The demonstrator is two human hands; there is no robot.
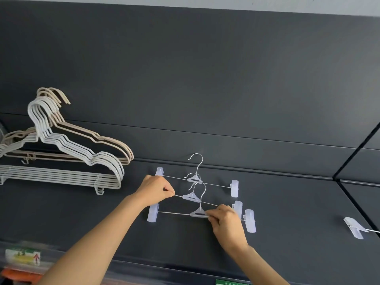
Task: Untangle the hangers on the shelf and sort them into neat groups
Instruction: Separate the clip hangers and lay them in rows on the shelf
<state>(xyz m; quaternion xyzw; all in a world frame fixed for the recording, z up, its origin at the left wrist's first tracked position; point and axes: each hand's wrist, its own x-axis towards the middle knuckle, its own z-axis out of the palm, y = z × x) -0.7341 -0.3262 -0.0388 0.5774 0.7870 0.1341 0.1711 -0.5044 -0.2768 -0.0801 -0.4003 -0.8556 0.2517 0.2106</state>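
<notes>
The left hand [156, 190] pinches the middle clip hanger [192, 196] by its wire; the right hand [226, 221] pinches the nearest clip hanger [198, 213]. These still overlap on the shelf [277, 254]. The white hangers [82, 153] and beige hangers [107, 140] look grouped. A stray clip hanger [352, 226] waits far right.

Green-yellow label [22, 256], orange item [20, 275], green sign [232, 282]

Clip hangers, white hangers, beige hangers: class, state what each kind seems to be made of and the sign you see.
The clip hangers look like thin bright metal wire with shiny hooks; their clips seem frosted translucent plastic. The white hangers are probably coated metal or plastic: smooth, matte, uniform thin rods. The beige hangers share that build, matte.
</notes>
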